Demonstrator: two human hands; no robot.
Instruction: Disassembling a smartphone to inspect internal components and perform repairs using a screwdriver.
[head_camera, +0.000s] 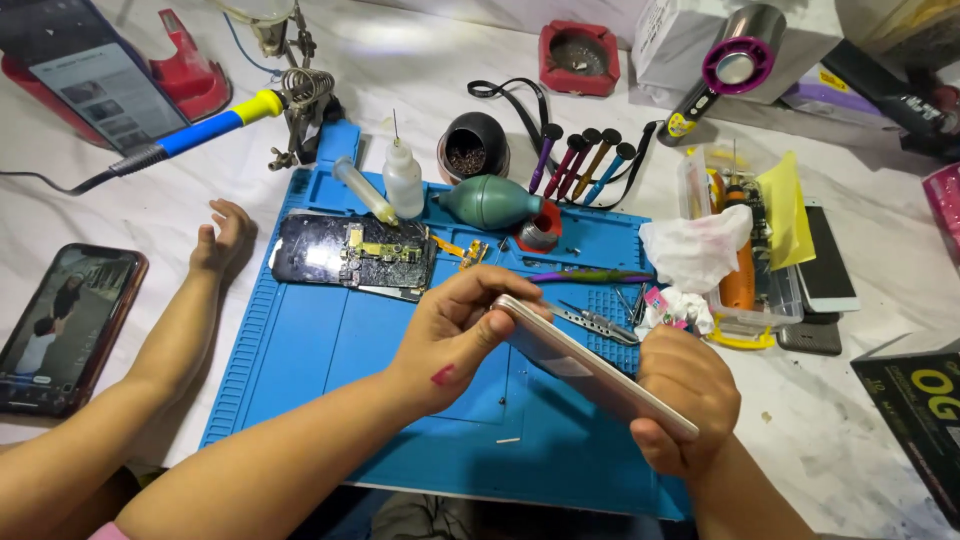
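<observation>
My left hand (450, 335) and my right hand (685, 400) hold a slim pale phone (585, 362) between them, seen edge-on and tilted down to the right. The left fingers grip its upper end and the right hand cups its lower end. It hangs above a blue work mat (320, 350). A dismantled dark phone (350, 252) with its circuit board exposed lies at the mat's upper left. Metal tweezers (600, 322) lie just behind the held phone.
Another person's forearm and hand (222, 238) rest at the mat's left edge, beside a phone playing a video (65, 325). Behind are a green air blower (490, 200), a small bottle (403, 178), screwdrivers (580, 160), a soldering iron (215, 125), tissue (695, 250) and a clear parts box (745, 290).
</observation>
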